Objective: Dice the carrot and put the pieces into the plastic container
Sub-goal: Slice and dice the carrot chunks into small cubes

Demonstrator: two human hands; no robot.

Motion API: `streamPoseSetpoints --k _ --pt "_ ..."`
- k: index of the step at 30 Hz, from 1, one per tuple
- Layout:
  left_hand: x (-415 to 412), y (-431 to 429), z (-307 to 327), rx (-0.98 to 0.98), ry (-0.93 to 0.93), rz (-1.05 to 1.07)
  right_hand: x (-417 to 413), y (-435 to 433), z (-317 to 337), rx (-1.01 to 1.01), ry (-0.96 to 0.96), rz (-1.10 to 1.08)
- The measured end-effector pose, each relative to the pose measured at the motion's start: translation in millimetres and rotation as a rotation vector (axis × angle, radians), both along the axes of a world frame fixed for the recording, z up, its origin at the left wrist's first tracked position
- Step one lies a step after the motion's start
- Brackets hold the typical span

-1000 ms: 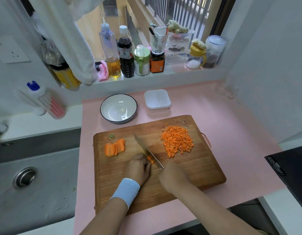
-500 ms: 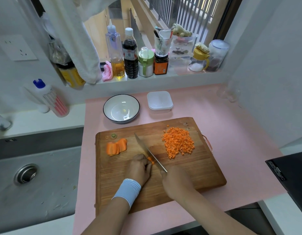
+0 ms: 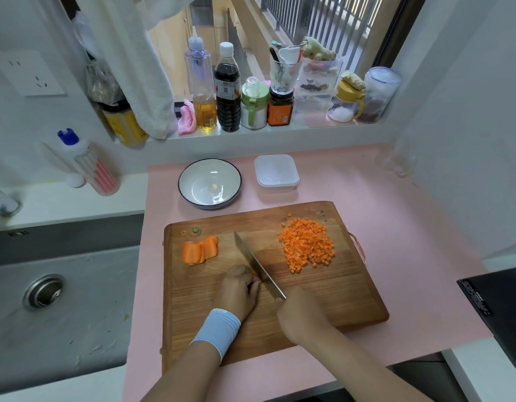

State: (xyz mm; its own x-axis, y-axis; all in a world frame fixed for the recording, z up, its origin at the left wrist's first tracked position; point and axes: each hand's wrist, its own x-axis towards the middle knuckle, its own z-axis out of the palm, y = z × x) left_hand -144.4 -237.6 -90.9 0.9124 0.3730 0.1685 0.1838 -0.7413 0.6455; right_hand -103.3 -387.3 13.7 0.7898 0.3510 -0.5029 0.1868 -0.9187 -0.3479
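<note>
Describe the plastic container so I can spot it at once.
Find the wooden cutting board on the pink mat. Just beyond its far edge sit two vessels. The plastic container is the right one: square, translucent white, unlike the round dark-rimmed bowl beside it.

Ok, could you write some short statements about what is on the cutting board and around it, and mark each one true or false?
1. The right hand grips the knife. True.
2. The diced carrot pile is inside the plastic container. False: the pile lies on the right part of the cutting board, and the container stands behind the board.
3. The left hand holds a small carrot piece right beside the blade. True.
4. The bowl stands to the right of the plastic container. False: it stands to its left.
5. Uncut carrot slices lie on the left part of the board. True.
</note>
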Motion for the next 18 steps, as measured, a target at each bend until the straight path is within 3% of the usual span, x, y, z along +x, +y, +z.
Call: streamPoseSetpoints --k 12,18 --pt "-4 2 8 -0.137 -0.087 0.05 6 14 -1 -0.014 0.011 -0.014" --pt "-7 4 2 -0.019 -0.069 -0.032 6 13 0 -0.007 0.02 -0.005"
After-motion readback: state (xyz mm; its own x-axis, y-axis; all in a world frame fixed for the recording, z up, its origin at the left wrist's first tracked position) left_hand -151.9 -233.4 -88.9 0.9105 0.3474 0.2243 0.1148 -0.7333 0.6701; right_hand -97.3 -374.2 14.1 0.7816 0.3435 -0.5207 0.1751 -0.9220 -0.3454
